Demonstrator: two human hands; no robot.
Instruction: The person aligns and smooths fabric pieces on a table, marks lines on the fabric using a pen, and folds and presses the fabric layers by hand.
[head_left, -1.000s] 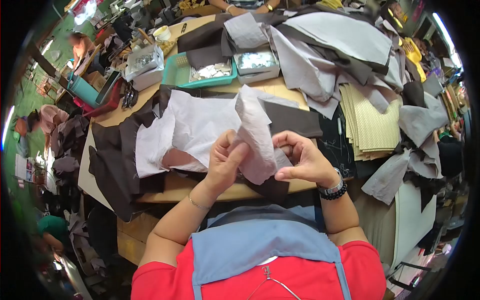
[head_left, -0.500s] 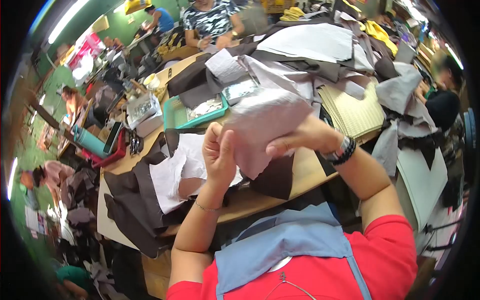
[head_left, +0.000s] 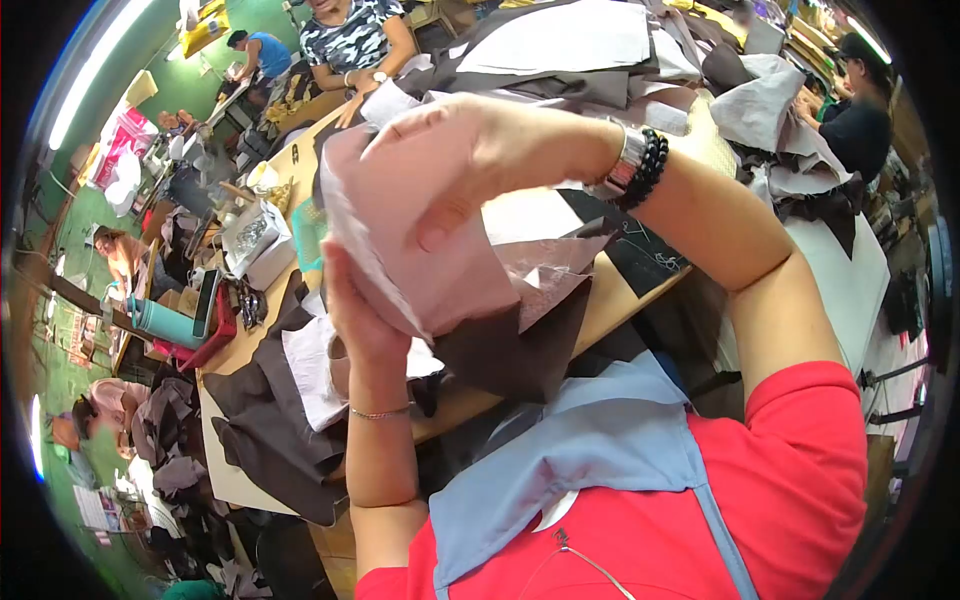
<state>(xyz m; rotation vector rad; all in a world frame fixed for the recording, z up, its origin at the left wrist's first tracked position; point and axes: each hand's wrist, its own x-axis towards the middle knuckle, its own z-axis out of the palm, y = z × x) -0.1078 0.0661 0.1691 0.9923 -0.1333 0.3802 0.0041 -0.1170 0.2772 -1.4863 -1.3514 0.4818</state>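
Note:
A pinkish-grey piece of fabric [head_left: 465, 275] is held up in front of me above the table, bent over and partly folded. My right hand [head_left: 475, 160] reaches across its top, fingers closed on the upper part. From below left, my left hand [head_left: 370, 315] grips the fabric's left edge, its thumb showing and the other fingers largely hidden behind the cloth. Beneath the held piece hangs a dark brown piece of fabric [head_left: 515, 350], and a frayed mauve edge shows beside it. I cannot tell whether these are joined to the held piece.
Dark brown fabric [head_left: 265, 410] and a white piece [head_left: 308, 372] lie on the table to the left. Left of my hands are a teal tray [head_left: 308, 238], a white box [head_left: 268, 258] and a teal tumbler [head_left: 172, 322]. Stacked white panels [head_left: 560, 40] lie farther back. Co-workers sit around.
Both hands have moved left with the fabric. My right hand has swung over the fabric's top, and the fabric has turned, showing its pinkish face. My left hand now grips its edge.

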